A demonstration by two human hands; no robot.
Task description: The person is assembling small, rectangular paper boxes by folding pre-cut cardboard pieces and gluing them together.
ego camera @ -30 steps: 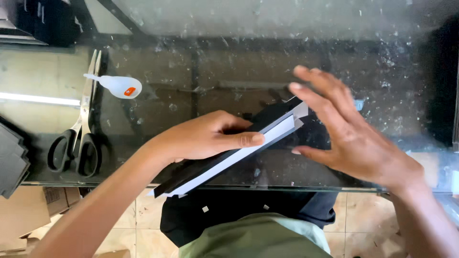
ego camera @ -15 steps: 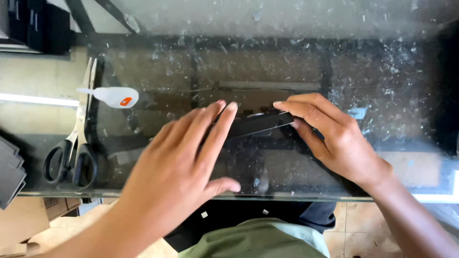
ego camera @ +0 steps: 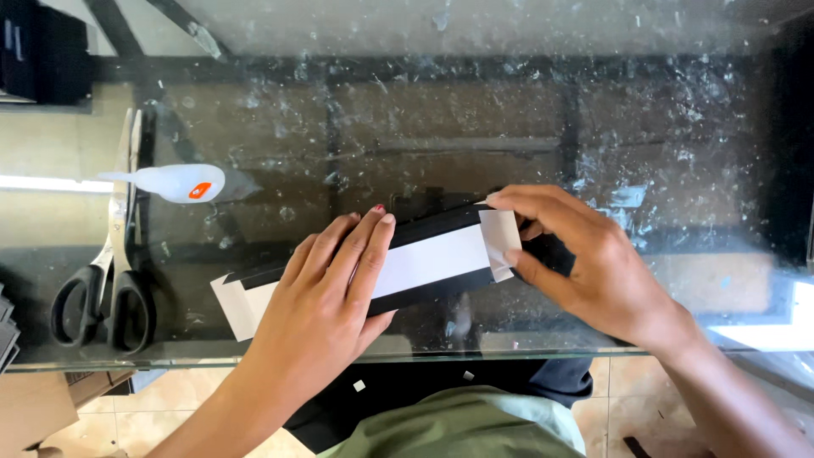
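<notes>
A long black cardboard piece (ego camera: 428,259) with a white inner face and white end flaps lies on the glass table (ego camera: 475,119). My left hand (ego camera: 326,297) rests flat on its left half, fingers pressing it down. At the right end, my right hand (ego camera: 585,263) pinches the white flap (ego camera: 500,242) between thumb and fingers. Another white flap (ego camera: 233,305) sticks out at the left end.
A white glue bottle (ego camera: 174,182) with an orange mark lies at the left, beside large black-handled scissors (ego camera: 114,263). Dark cardboard pieces (ego camera: 7,331) lie at the far left edge. The glass is speckled with dried glue. The table's near edge runs just below my hands.
The black piece has been laid down flat with its white face up. My left hand shifted onto its left half, and my right hand took hold of the right end flap.
</notes>
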